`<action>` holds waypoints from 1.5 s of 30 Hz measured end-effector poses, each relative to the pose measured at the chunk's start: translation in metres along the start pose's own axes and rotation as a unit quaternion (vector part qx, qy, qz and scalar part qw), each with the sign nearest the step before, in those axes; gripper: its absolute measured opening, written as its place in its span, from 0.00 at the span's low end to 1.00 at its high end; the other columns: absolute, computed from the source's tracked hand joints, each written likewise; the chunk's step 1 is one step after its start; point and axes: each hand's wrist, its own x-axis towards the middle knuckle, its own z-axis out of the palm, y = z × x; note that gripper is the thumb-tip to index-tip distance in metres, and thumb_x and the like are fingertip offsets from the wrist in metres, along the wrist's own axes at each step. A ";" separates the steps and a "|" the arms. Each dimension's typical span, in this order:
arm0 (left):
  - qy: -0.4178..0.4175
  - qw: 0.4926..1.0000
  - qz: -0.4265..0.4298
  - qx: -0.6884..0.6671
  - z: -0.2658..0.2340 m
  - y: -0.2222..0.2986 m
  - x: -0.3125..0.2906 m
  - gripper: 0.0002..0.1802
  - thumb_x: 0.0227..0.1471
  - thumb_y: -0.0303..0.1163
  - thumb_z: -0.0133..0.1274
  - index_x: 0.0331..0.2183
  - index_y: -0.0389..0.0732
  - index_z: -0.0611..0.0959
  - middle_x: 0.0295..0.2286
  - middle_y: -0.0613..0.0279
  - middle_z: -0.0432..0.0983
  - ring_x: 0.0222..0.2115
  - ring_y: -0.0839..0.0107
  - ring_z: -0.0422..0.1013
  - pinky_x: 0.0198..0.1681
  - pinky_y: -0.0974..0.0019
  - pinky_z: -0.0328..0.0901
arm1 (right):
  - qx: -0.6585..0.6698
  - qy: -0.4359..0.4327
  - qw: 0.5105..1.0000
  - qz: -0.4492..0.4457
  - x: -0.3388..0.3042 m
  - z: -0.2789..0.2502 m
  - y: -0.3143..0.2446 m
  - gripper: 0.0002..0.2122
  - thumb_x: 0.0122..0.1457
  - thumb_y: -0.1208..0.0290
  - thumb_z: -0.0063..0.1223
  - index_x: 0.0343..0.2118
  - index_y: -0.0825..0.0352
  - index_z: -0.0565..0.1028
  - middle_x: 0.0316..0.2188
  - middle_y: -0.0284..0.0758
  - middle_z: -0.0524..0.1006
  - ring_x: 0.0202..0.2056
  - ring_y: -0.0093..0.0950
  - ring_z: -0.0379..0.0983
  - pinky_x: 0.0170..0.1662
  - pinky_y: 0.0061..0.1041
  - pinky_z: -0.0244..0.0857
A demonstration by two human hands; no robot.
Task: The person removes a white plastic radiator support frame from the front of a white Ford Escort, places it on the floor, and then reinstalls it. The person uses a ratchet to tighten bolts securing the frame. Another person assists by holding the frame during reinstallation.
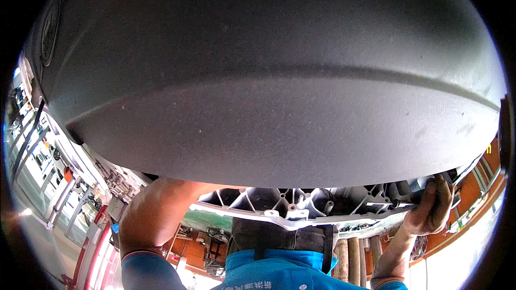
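Observation:
A large dark grey moulded panel (279,123) with a curved crease fills most of the view. Below its lower edge shows a ribbed light metal casting (293,209) with holes and bolt bosses. My left forearm (156,209) reaches up behind the panel's lower edge on the left, so the hand itself is hidden. On the right, my right hand (434,207) is raised at the end of the casting, beside the panel's corner. Its fingers are bent and closed, darkened as if dirty; what they grip there is too dark to make out.
My blue shirt (258,271) and dark trousers are close beneath the casting. Down on the left stand a red and white frame (97,249) and workshop gear. Brown shelving (191,249) with metal parts is behind, upright brown cylinders (352,260) right of it.

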 end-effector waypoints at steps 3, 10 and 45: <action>-0.048 0.997 -0.039 -0.038 -0.011 0.003 0.003 0.35 0.55 0.64 0.50 0.48 0.45 0.83 0.41 0.56 0.81 0.43 0.58 0.76 0.46 0.55 0.71 | 0.011 0.004 1.000 0.023 -0.002 0.001 0.000 0.10 0.58 0.88 0.45 0.41 0.78 0.75 0.29 0.43 0.76 0.30 0.29 0.72 0.33 0.26 0.67; -0.193 0.957 -0.170 -0.130 -0.035 0.003 0.008 0.34 0.55 0.64 0.50 0.48 0.45 0.83 0.41 0.56 0.81 0.43 0.59 0.76 0.46 0.55 0.71 | 0.007 0.008 1.000 0.018 -0.004 0.000 0.002 0.10 0.58 0.88 0.46 0.42 0.77 0.76 0.30 0.43 0.76 0.31 0.29 0.71 0.34 0.26 0.66; -0.273 0.917 -0.255 -0.141 -0.043 -0.001 0.018 0.33 0.55 0.65 0.49 0.48 0.47 0.83 0.41 0.58 0.82 0.42 0.60 0.77 0.44 0.56 0.72 | -0.024 0.009 1.000 0.007 0.002 0.000 -0.004 0.11 0.52 0.88 0.47 0.38 0.77 0.76 0.26 0.43 0.77 0.25 0.32 0.71 0.29 0.28 0.66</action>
